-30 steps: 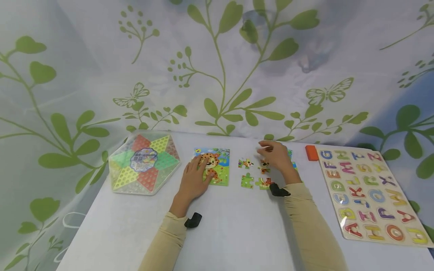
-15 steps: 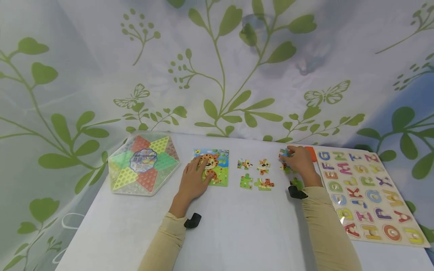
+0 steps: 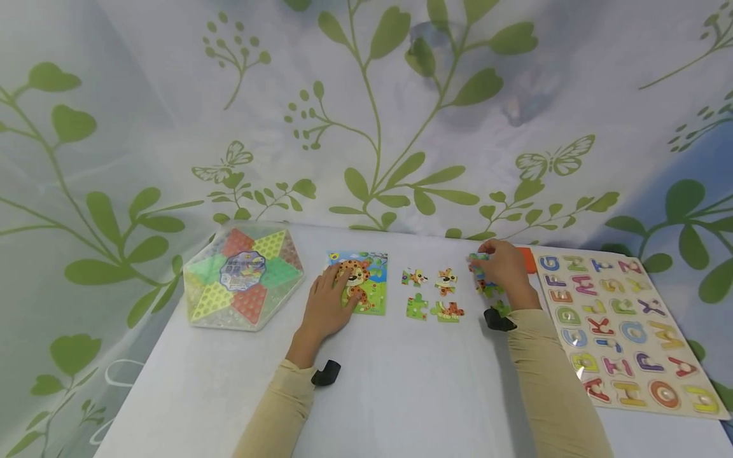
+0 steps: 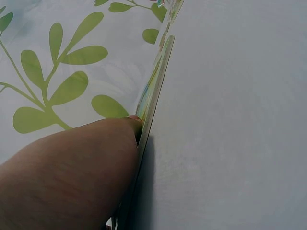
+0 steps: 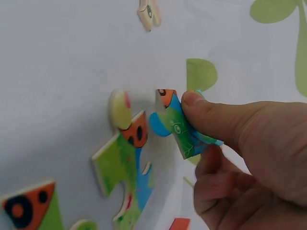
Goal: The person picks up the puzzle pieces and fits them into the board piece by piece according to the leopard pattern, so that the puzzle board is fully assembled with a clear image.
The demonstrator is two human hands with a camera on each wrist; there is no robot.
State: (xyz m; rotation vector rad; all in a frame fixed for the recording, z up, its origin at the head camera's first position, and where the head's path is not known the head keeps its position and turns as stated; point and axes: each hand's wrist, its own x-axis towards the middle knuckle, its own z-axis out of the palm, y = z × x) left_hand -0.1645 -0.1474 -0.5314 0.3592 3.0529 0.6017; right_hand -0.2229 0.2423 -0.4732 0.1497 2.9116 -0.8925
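Observation:
My left hand (image 3: 329,302) rests with extended fingers on a small picture board (image 3: 375,298) showing a cartoon leopard; in the left wrist view the board's thin edge (image 4: 158,91) runs past the hand. My right hand (image 3: 509,270) pinches a blue, green and orange jigsaw piece (image 5: 175,124) between thumb and fingers, lifted and tilted. Just beside it, another jigsaw piece (image 5: 127,167) lies on the white table. Between the hands several loose jigsaw pieces (image 3: 446,281) are laid in two rows, apart from each other. More pieces (image 3: 485,287) lie partly hidden under the right hand.
A hexagonal star-patterned game board (image 3: 243,277) in clear wrap lies on the left. On the right is a wooden alphabet board (image 3: 624,331), with a red block (image 3: 525,259) by its top corner. A leaf-printed curtain (image 3: 366,127) hangs behind the table (image 3: 389,394).
My right hand has moved right, from above the laid-out pieces to the pile beside the red block, and now pinches a piece there. My left hand has stayed on the picture board.

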